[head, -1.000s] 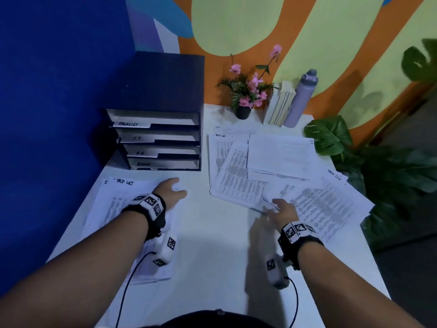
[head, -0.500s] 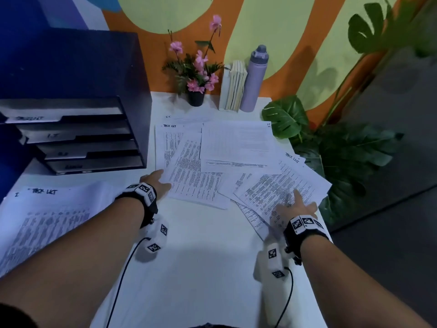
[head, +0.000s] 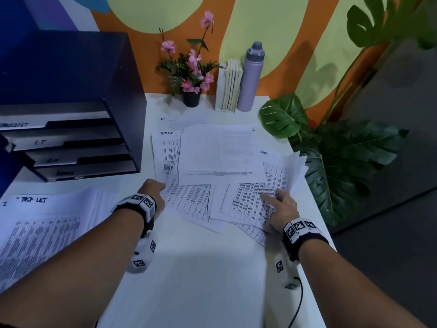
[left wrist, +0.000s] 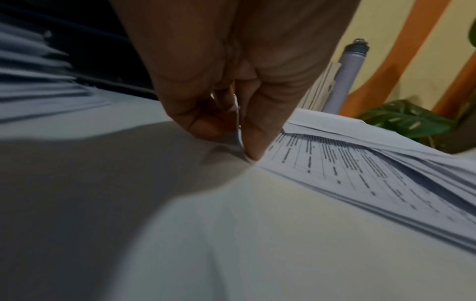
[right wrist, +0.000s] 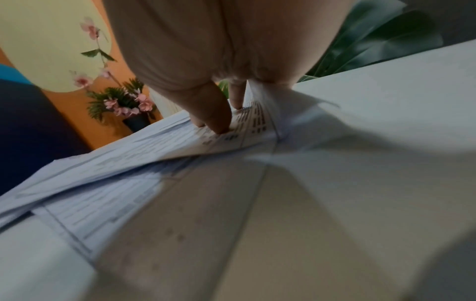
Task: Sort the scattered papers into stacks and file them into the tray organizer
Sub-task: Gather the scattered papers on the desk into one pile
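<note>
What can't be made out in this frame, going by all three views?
- Tray organizer labels: head view, the lower two are too blurred to read, and the left edge cuts off the top one.
- Left hand fingers: head view, hidden behind the hand's back; the wrist view shows them pinching a sheet corner.
- Scattered papers print: too small in every view.
- Right hand: the wrist view is blurred, grip unclear.

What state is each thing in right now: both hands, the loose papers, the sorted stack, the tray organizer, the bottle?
Left hand: pinches the near-left corner of the scattered papers.
Right hand: fingers on top of the sheets, thumb under the lifted right edge.
Scattered papers: overlapping, unsorted, right edges raised.
Task List stack: lying flat at the table's left, untouched.
Tray organizer: four labelled trays; contents cannot be told.
Water bottle: upright, capped.
</note>
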A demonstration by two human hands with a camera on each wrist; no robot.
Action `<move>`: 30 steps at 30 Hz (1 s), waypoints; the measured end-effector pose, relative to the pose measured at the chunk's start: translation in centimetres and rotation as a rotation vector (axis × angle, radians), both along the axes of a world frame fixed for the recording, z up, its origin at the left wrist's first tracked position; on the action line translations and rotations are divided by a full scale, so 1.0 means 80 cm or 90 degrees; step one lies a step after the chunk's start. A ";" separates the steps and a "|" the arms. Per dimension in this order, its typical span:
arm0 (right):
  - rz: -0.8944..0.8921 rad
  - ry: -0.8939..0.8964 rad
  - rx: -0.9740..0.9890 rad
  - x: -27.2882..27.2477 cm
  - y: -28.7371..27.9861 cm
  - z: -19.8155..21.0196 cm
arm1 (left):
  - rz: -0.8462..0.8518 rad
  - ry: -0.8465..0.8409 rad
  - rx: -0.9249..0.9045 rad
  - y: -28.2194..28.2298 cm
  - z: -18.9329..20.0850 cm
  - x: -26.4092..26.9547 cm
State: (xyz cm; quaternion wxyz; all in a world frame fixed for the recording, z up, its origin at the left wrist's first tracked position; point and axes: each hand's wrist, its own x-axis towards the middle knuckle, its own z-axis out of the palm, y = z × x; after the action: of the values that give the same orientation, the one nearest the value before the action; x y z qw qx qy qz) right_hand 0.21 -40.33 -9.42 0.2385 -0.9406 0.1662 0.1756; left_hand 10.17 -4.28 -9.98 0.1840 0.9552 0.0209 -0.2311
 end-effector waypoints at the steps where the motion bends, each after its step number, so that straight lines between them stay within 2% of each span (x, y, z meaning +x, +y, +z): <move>1: 0.018 0.010 -0.007 -0.004 0.002 0.001 | -0.009 -0.014 0.018 0.002 0.001 -0.008; 7: 0.130 0.026 -0.043 -0.045 0.017 0.006 | -0.062 0.083 0.084 0.017 0.018 -0.066; 12: 0.163 -0.013 -0.043 -0.088 0.033 0.014 | -0.001 0.091 0.037 0.023 0.029 -0.138; 14: 0.163 -0.028 -0.050 -0.103 0.037 0.015 | -0.047 0.129 0.058 0.025 0.035 -0.162; 18: 0.182 -0.017 -0.078 -0.118 0.032 0.014 | -0.229 0.197 0.122 0.023 0.048 -0.190; 20: 0.174 0.005 -0.067 -0.118 0.030 0.021 | -0.194 0.145 0.114 0.020 0.053 -0.192; 23: 0.104 -0.038 0.008 -0.109 0.026 0.031 | -0.085 -0.016 0.031 0.018 0.052 -0.181; 24: 0.065 -0.070 0.039 -0.106 0.027 0.037 | -0.085 -0.016 0.020 0.018 0.048 -0.175; 27: -0.078 -0.141 0.100 -0.095 0.030 0.047 | -0.118 0.102 0.084 0.013 0.038 -0.170; 30: -0.191 -0.068 0.115 -0.084 0.032 0.049 | -0.147 0.128 0.113 -0.007 0.038 -0.179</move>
State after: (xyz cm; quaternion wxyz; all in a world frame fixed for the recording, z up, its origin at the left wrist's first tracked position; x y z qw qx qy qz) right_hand -6.54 -37.81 -5.54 0.3538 -0.8881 0.2751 0.1020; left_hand -4.16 -4.87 -6.92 0.0680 0.9359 -0.0506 -0.3420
